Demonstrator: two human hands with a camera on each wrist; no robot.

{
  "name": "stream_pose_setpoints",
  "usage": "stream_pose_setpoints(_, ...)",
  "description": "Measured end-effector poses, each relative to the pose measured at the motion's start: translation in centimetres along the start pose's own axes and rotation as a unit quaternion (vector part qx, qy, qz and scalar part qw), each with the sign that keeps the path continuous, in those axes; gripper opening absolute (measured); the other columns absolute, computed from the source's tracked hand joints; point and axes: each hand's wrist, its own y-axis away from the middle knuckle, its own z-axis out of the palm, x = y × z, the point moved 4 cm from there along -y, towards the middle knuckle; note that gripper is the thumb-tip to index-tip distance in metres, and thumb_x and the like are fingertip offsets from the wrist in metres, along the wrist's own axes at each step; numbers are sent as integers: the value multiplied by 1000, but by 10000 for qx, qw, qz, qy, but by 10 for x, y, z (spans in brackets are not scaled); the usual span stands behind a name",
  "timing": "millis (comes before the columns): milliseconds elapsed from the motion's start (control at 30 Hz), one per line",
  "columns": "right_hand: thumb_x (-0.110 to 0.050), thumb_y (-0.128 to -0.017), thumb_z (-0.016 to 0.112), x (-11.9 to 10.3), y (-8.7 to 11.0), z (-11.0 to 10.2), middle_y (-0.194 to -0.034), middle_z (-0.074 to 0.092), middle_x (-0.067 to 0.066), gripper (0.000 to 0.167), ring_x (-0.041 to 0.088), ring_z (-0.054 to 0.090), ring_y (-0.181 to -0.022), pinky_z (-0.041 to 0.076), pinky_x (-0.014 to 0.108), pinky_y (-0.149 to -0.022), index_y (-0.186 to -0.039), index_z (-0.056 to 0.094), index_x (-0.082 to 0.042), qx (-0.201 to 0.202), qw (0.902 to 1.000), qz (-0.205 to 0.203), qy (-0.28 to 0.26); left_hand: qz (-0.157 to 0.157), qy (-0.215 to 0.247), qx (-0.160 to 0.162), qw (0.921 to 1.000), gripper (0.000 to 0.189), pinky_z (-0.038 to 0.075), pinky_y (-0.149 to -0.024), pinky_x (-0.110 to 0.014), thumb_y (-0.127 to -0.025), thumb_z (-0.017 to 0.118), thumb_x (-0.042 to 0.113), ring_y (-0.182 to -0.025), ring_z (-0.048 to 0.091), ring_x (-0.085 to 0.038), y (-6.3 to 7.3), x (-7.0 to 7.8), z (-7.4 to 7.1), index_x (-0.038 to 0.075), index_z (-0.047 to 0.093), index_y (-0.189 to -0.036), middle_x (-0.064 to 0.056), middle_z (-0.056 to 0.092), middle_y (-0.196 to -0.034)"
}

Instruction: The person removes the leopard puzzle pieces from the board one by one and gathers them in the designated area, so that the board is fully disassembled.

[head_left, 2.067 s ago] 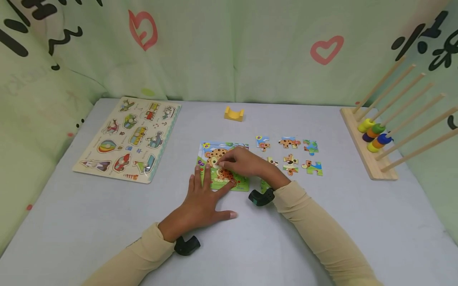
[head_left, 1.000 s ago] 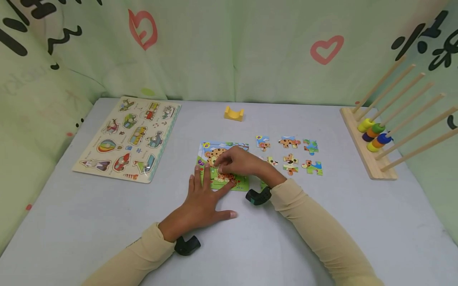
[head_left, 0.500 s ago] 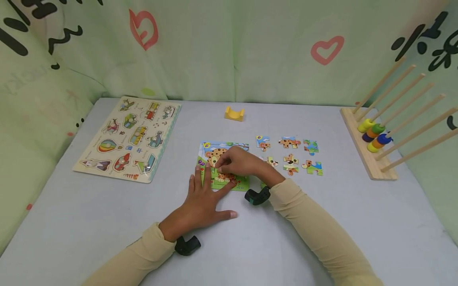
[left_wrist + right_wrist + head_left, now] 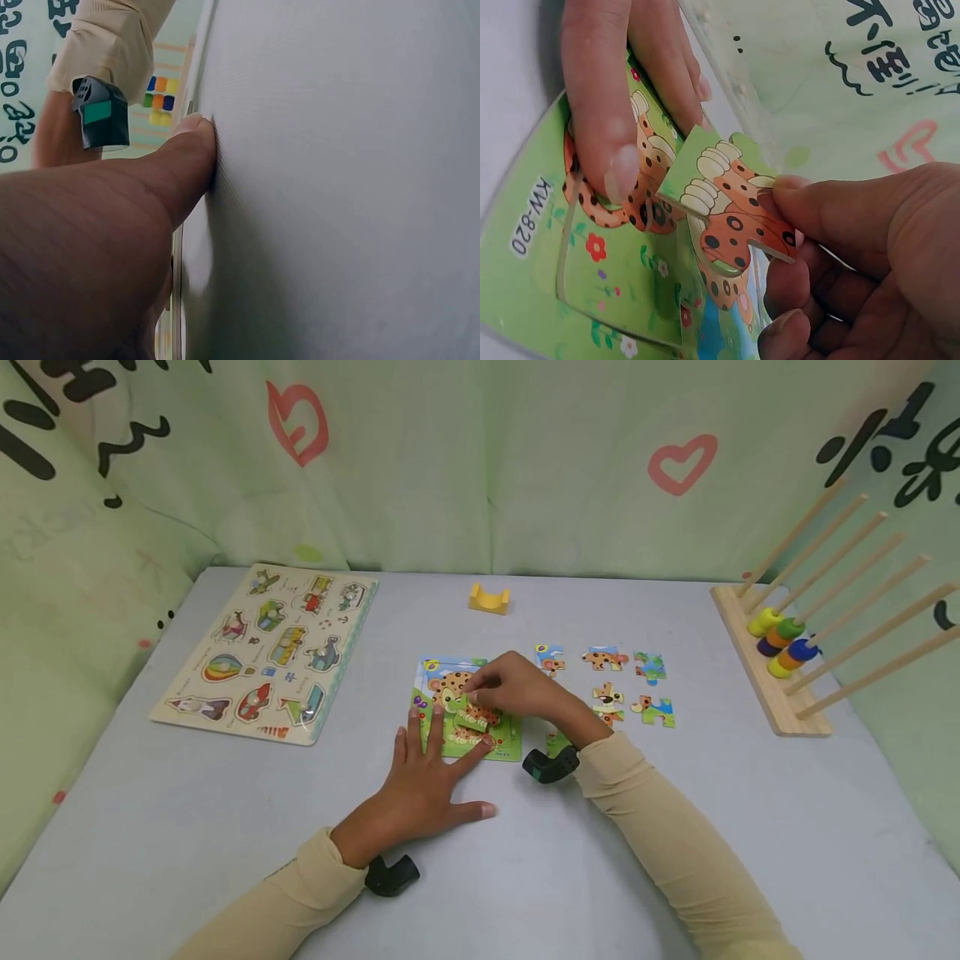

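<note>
In the head view my left hand lies with spread, straight fingers, its fingertips on the leopard jigsaw board and its thumb on the table. My right hand is over the board's right half. Between thumb and fingers it pinches a jigsaw piece, green with cream paws and spotted orange legs. The right wrist view shows this piece tilted above the board, whose printed picture has similar spotted legs and flowers. A left fingertip presses on the picture beside the piece. The left wrist view mostly shows the left thumb against the table.
Loose jigsaw pieces lie in rows right of the board, one partly behind the right wrist. A picture peg board is at left, a yellow curved block at the back. A wooden peg rack with coloured rings stands at right.
My right hand has raised the jigsaw piece from the board and shifted slightly up and right, so the piece now shows below its fingers. The left hand stays in place.
</note>
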Motion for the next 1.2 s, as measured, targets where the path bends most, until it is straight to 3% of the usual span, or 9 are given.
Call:
stream_pose_setpoints(433, -12, -94, 65, 1, 15, -7, -95, 71, 1, 15, 14, 56, -76, 46, 30, -68, -104, 74, -5, 13, 9998, -157, -120, -19, 61, -6, 10000, 81, 2, -108, -66, -83, 54, 74, -138, -19, -53, 0, 0, 1, 37, 32, -152, -29, -6, -157)
stream_pose_setpoints(800, -12, -94, 64, 17, 37, -22, -95, 71, 1, 17, 16, 58, -77, 48, 34, -70, -105, 74, -5, -99, 9999, 95, -99, 23, 53, 104, 9999, 81, 3, -108, -65, -83, 54, 74, -138, -19, -53, 1, 0, 2, 37, 33, -152, -30, -7, -157)
stream_pose_setpoints(1067, -10, -94, 64, 28, 52, -32, -97, 70, 1, 14, 16, 61, -85, 48, 37, -81, -103, 73, -5, -247, 9996, -30, 97, 22, 33, 131, 9999, 82, 3, -108, -65, -83, 53, 74, -138, -19, -53, 1, 0, 1, 37, 33, -152, -30, -7, -157)
stream_pose_setpoints(1200, -10, -94, 63, 35, 59, -35, -96, 70, 2, 15, 18, 60, -80, 48, 36, -77, -103, 73, -5, -384, 9992, -1, -56, 9, 30, 102, 9999, 82, 3, -108, -65, -83, 54, 74, -138, -19, -53, 1, 1, 1, 37, 32, -152, -30, -7, -157)
